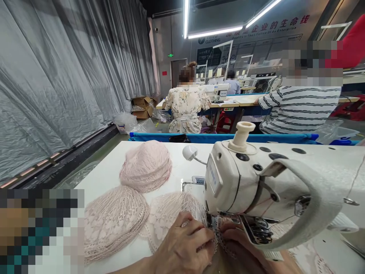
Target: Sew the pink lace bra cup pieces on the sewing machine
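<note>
A pale pink lace bra cup [173,209] lies on the white sewing table, its right edge under the needle area of a sewing machine [225,179]. My left hand [189,239], with curled fingers, grips the lace just left of the presser foot. My right hand [242,241] is on the other side of the needle, partly hidden by the machine head, its fingers closed on the scalloped lace edge [221,238]. The needle tip itself is hidden behind my fingers and the machine.
Stacks of pink lace cups lie to the left, one near [116,220] and one farther back [146,165]. More lace [310,255] spreads at the right. A blue rail [228,137] runs behind the table. Other people sit at machines beyond; a grey curtain [71,76] hangs left.
</note>
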A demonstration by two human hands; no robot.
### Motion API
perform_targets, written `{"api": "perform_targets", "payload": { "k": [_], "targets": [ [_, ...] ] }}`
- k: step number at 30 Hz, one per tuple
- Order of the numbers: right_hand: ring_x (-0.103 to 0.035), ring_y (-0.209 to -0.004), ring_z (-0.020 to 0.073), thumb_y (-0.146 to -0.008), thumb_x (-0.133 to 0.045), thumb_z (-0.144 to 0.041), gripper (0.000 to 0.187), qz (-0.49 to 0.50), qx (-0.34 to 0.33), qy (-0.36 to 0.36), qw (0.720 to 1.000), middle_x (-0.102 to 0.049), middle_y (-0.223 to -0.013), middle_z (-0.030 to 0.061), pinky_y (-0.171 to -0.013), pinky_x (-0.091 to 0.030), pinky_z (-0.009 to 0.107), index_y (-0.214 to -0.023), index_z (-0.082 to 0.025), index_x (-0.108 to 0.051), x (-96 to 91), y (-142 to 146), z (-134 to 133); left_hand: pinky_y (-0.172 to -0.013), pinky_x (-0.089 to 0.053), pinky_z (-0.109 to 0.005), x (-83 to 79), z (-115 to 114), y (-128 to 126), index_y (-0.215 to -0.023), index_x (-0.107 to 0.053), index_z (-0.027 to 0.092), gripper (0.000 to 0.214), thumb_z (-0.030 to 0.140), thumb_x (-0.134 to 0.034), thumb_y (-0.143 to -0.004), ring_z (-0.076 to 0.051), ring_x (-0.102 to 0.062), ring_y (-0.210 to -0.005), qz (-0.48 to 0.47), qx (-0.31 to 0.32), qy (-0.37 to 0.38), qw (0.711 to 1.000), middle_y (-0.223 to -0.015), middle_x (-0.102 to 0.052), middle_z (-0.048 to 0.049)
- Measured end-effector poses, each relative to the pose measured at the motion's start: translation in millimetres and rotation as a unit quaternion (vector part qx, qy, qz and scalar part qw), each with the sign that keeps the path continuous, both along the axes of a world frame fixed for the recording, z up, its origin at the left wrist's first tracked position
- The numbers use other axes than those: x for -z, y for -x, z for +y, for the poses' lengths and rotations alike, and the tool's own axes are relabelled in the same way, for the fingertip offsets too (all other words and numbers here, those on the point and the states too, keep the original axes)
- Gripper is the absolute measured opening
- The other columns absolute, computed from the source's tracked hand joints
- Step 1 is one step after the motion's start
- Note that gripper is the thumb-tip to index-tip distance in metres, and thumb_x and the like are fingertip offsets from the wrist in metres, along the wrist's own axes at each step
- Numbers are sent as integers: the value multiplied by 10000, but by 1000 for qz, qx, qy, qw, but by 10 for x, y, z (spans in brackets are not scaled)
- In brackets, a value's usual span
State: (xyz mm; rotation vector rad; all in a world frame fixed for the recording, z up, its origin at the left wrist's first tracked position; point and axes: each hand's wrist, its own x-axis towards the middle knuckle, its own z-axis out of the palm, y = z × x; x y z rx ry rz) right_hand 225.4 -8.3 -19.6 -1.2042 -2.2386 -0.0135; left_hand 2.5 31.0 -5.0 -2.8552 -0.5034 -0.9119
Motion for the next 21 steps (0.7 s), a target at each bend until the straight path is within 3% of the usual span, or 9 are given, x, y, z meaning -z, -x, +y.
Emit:
{"api": "perform_targets", "payload": {
  "k": [4, 7, 15, 21],
  "targets": [
    [-668, -894, 166, -969, -358, -229, 281, -33, -11, -59, 998, -684, -1037, 79, -723, -558, 249, -1118, -203, -594, 86, -39, 5, -789, -370, -320, 17, -13, -5, -843, -587, 138, 78, 171, -538, -894, -112, -555, -823, -24, -15, -23, 999, -974, -638, -15],
    [-668, -898, 194, -963, -383, -244, 267, -48, -22, -80, 995, -681, -1033, 89, -723, -560, 299, -1138, -201, -580, 82, -50, 5, -754, -379, -311, -17, -25, -20, -820, -596, 130, 89, 127, -529, -879, -110, -560, -785, -44, -19, -44, 998, -931, -634, -27],
    [-664, -888, 193, -918, -471, -240, 219, -16, -29, -23, 999, -688, -996, 57, -725, -558, 305, -1029, -247, -660, 17, -42, 39, -722, -401, -304, -15, -29, -64, -776, -618, 107, 176, 59, -480, -876, -111, -582, -766, -85, -15, -53, 995, -872, -650, -23],
    [-670, -804, 188, -925, -476, -286, 223, 12, -44, -4, 999, -696, -865, 43, -648, -559, 277, -943, -261, -697, 19, -31, 82, -751, -421, -301, -55, -46, -58, -777, -624, 107, 150, 61, -516, -870, -109, -583, -780, -49, -21, -54, 997, -879, -658, -22]
  ]
}}
